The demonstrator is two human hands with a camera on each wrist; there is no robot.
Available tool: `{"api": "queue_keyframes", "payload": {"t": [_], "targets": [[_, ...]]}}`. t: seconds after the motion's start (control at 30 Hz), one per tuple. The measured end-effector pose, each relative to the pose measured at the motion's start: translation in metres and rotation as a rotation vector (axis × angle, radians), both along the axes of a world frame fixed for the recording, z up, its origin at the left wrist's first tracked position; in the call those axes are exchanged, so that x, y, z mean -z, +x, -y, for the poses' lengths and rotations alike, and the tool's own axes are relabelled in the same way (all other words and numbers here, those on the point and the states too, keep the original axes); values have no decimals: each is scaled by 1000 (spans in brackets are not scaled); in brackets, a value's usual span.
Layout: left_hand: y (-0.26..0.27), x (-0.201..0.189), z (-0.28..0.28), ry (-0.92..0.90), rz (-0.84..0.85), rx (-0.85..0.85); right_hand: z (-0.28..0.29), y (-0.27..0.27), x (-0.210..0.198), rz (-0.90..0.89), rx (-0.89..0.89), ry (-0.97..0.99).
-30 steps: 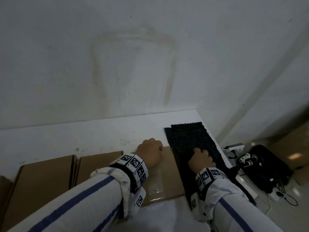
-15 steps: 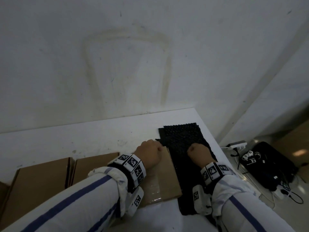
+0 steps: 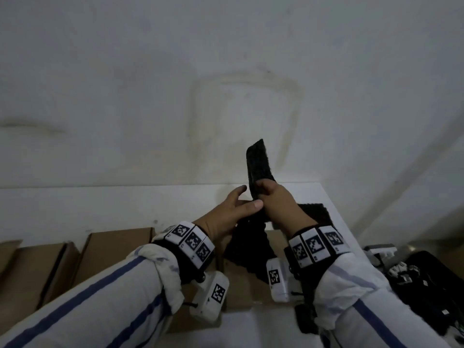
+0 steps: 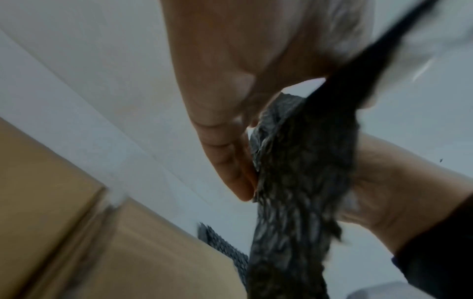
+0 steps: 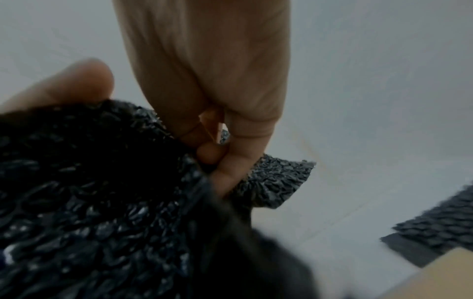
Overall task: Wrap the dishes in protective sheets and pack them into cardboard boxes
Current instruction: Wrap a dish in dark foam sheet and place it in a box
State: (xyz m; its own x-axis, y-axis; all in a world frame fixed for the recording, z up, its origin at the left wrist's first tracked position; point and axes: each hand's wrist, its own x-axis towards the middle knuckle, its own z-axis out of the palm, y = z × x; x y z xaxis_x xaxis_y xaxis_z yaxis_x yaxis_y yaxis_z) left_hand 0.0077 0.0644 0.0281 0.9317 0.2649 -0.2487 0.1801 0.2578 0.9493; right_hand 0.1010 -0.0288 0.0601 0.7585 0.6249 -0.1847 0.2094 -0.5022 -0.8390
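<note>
With right hand pinching the black bubble-wrap sheet and left hand loose beside it, a one-handed hold risks dropping it.

Sheet: black bubble wrap, lifted upright, lower part drooping.
Stack of sheets: flat, table's far right corner.
Boxes: brown cardboard, flattened, near edge.

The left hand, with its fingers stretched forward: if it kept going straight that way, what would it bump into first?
Most likely the black bubble-textured protective sheet that the right hand grips and holds up. The left hand is open, its fingertips already at the sheet's edge. Beyond that is the white wall, though depth is unclear.
</note>
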Motion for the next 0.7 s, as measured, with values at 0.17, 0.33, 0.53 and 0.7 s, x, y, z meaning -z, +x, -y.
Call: {"api": "queue_keyframes", "payload": {"t": [0.17,0.33,0.53,0.7], "targets": [[-80,-13,-62,299,-51,-183,-65,-62,-3,204,-350,-205],[-180,-16,-123,333,-95,-361,-129,-142,-9,142,-667,-263],[-294,-18,-182,455,-68,-463,-206,-245,-17,232,-873,-269],[-390,-9,-236,437,-117,-396,-263,-327,-21,254,-998,-179]]}}
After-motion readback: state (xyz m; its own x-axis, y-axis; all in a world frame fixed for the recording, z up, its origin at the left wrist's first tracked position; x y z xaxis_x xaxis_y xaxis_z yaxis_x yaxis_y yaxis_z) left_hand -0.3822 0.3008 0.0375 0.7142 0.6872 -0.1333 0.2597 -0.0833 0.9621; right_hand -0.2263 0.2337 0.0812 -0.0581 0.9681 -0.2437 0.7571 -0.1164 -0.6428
